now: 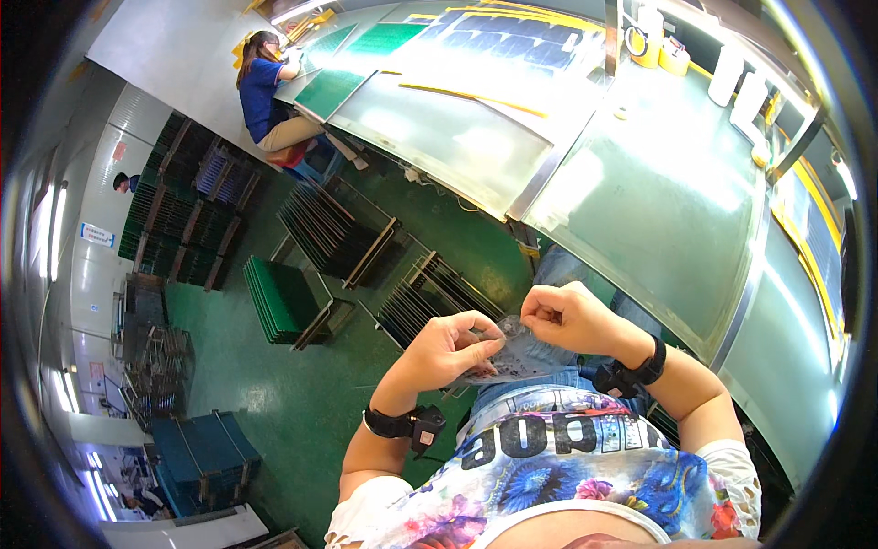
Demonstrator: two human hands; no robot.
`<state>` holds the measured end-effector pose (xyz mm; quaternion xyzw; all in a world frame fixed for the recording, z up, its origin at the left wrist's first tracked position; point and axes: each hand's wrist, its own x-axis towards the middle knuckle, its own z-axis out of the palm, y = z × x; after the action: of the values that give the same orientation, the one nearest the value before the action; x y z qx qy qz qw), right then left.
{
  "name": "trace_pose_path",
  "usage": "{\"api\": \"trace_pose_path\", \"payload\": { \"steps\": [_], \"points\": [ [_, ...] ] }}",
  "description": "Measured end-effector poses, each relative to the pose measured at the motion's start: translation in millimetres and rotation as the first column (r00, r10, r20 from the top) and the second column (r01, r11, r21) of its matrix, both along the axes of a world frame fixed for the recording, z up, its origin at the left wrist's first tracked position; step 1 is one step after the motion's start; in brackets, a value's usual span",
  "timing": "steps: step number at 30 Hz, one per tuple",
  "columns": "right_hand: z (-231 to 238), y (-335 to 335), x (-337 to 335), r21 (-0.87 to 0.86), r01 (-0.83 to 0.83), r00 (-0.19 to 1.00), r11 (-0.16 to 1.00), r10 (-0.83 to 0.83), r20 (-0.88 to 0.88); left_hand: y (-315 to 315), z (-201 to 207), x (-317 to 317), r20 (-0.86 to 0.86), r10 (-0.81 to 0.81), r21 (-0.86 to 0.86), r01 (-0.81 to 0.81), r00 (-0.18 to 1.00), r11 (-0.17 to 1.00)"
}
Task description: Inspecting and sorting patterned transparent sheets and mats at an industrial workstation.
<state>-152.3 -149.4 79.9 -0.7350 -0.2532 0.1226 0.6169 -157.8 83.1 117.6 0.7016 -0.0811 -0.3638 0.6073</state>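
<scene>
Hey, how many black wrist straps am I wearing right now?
2: the left strap is around your left wrist, and the right strap around your right wrist.

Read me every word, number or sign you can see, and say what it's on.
Floral shirt: large dark letters across it; I don't copy printed wording.
Blue-and-white wall sign: too small to read.
Reddish wall patch: too small to tell.
Clear plastic bag: no readable text.

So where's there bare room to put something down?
The bench between two metal strips, before the white bottles, is mostly bare. The green floor is open between the green panels and blue stack. Crowded: the racks and the bench's far end.
</scene>
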Motion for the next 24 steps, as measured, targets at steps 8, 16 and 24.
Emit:
{"api": "trace_pose_path", "payload": {
  "steps": [8, 16, 24],
  "points": [
    [4.9, 7.9, -10.7, -0.146, 0.373, 0.880, 0.916, -0.300, 0.368, -14.4, -12.5, -16.0, 0.422, 0.205, 0.203, -0.312, 0.883, 0.928],
    [12.3, 11.1, -14.1, -0.097, 0.418, 0.852, 0.903, -0.353, 0.387, -23.0, -4.8, -20.5, 0.598, 0.133, 0.261, -0.349, 0.791, 0.900],
    [13.5, 15.9, -15.1, -0.138, 0.388, 0.915, 0.911, -0.364, 0.175, -27.8, -4.6, -15.7, 0.403, 0.191, 0.125, -0.261, 0.895, 0.957]
  ]
}}
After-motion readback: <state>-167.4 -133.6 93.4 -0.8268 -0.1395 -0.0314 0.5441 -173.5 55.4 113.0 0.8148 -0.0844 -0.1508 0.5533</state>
